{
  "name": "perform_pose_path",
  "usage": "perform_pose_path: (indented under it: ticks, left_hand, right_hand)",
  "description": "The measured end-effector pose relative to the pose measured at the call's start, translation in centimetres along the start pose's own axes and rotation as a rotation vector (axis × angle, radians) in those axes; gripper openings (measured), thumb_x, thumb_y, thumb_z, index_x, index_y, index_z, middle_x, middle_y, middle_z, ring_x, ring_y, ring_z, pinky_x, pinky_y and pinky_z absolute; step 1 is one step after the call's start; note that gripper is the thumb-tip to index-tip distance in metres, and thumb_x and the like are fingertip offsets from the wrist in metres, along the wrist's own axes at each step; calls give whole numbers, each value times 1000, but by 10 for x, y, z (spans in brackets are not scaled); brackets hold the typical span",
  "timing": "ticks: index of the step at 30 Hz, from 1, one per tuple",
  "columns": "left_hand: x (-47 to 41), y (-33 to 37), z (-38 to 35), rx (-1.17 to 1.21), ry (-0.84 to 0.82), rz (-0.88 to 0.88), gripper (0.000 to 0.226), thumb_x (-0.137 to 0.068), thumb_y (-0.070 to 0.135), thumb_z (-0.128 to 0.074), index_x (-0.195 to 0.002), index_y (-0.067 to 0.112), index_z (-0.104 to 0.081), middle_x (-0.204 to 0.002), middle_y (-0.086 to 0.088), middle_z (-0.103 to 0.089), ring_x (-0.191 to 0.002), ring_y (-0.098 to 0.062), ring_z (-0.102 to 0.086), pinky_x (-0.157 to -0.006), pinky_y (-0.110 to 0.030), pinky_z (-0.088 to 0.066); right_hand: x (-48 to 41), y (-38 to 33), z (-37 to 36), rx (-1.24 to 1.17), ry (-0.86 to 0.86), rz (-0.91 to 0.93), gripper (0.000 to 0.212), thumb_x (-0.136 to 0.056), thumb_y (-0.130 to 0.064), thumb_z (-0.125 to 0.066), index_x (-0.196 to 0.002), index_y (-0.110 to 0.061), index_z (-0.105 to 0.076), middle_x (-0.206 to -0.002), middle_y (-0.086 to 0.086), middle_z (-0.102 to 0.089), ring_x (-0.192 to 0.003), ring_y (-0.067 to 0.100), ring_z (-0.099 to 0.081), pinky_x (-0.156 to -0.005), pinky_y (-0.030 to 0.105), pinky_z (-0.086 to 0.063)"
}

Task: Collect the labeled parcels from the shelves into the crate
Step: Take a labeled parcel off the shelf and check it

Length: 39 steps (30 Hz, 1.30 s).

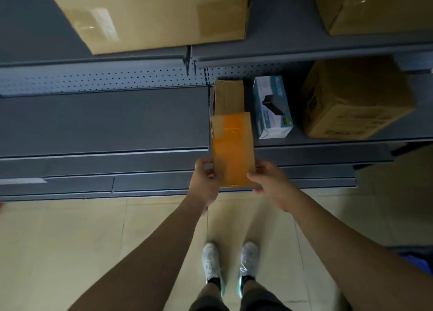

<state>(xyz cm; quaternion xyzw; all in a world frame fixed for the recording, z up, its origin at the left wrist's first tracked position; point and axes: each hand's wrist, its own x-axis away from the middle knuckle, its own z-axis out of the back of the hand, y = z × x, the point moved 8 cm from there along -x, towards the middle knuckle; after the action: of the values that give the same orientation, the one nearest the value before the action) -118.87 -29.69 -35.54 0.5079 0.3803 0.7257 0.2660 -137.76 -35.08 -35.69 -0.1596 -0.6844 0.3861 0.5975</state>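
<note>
Both hands are on one parcel (232,146) here, a flat brown cardboard one with shiny orange tape over the top. The left hand (206,179) has its grip closed on the near left edge, and the right hand (271,181) is pinching the near right corner, thumb on top. The parcel sticks out past the front lip of the lower shelf (105,120), far end over the shelf, and I can't tell if it's resting on it. Right behind it is a small brown box (228,95), then a blue and white box (273,106) beside that, and a bigger carton (356,99) further right. A large carton (152,13) sits on the shelf above. White sneakers (212,261) on a tiled floor (70,240).
</note>
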Motion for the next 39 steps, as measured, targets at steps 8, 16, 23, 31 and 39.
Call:
perform_pose_path:
  ticks: [8,16,23,31,39]
  left_hand:
    - [53,35,-2,-141,-99,-278,44,-104,10,-51,-138,36,-38,-129,10,-49,-116,-23,-56,-98,-46,-55]
    - [68,36,0,-144,-65,-282,42,-103,9,-53,-138,33,-53,-136,0,-54,-119,-18,-59,-96,-20,-53]
    - [88,54,-6,-4,-115,-253,30,-109,38,-38,-124,37,-64,-120,9,-67,-112,-4,-62,-97,-20,-50]
    - [94,48,-11,185,-271,-115,45,-92,50,-65,-124,18,-66,-118,-6,-73,-111,-21,-70,-99,-38,-55]
    - [91,51,-1,190,-273,-76,29,-108,27,-41,-127,16,-60,-115,-6,-75,-103,-21,-73,-80,-31,-61]
  right_hand:
    - [41,-12,-5,-174,-66,-2,60,-86,5,-72,-137,-17,-52,-130,14,-62,-112,39,-65,-98,54,-56]
    - [72,-23,-23,-340,-145,35,31,-102,-33,-55,-128,-17,-62,-121,14,-72,-113,34,-69,-95,57,-57]
    - [81,-25,-27,-106,-6,175,33,-98,-35,-62,-130,-29,-61,-124,-2,-71,-113,18,-69,-92,54,-59]
    - [85,-28,-24,-20,59,245,35,-92,-42,-72,-125,-41,-62,-128,-7,-65,-111,18,-67,-90,44,-60]
    - [82,-20,-12,-33,140,225,49,-95,-22,-71,-137,-34,-50,-128,-11,-64,-105,11,-67,-67,24,-60]
